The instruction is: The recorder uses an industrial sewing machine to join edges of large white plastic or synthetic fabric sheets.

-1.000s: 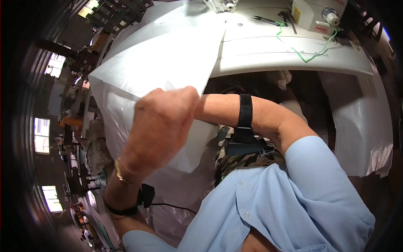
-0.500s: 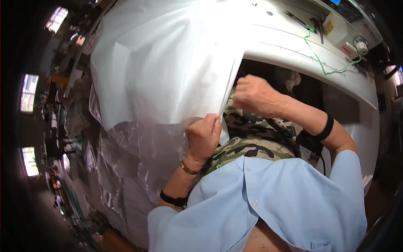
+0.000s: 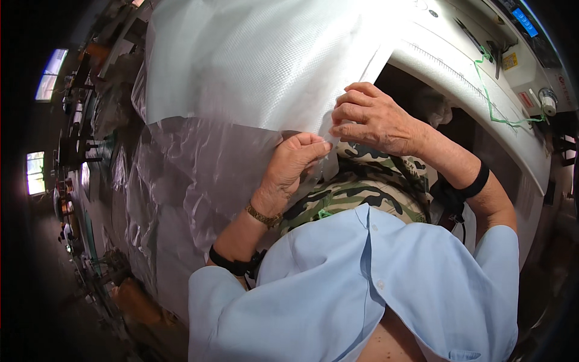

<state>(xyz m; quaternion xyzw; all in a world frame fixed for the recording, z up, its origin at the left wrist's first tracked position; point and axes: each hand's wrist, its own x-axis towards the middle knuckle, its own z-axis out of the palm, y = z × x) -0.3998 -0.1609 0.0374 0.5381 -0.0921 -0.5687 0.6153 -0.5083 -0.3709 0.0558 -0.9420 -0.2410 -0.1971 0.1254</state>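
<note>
A large white woven plastic sack (image 3: 265,66) is spread over the white table, and clear plastic film (image 3: 223,145) hangs from below its near edge. At the sack's near right corner, my left hand (image 3: 295,160) is closed in a pinch on the edge, thumb against the bent fingers. Just to the right, my right hand (image 3: 377,120) lies at the sack's right edge, its fingers bent but spread apart, with the fingertips touching the material. Its thumb is hard to make out. Both hands are above my camouflage-patterned trousers (image 3: 368,199).
On the right stands a white sewing machine (image 3: 525,72) with a knob (image 3: 547,99) and green thread (image 3: 482,84) trailing over the table. The table's curved edge (image 3: 458,78) bears a ruler scale. A dark thin tool (image 3: 470,33) lies near the machine. Crumpled film (image 3: 132,199) fills the left side.
My right hand has come down to the sack's edge, and its closed fingers have spread. The left hand still pinches the corner. Sack and table sit differently as the view has shifted.
</note>
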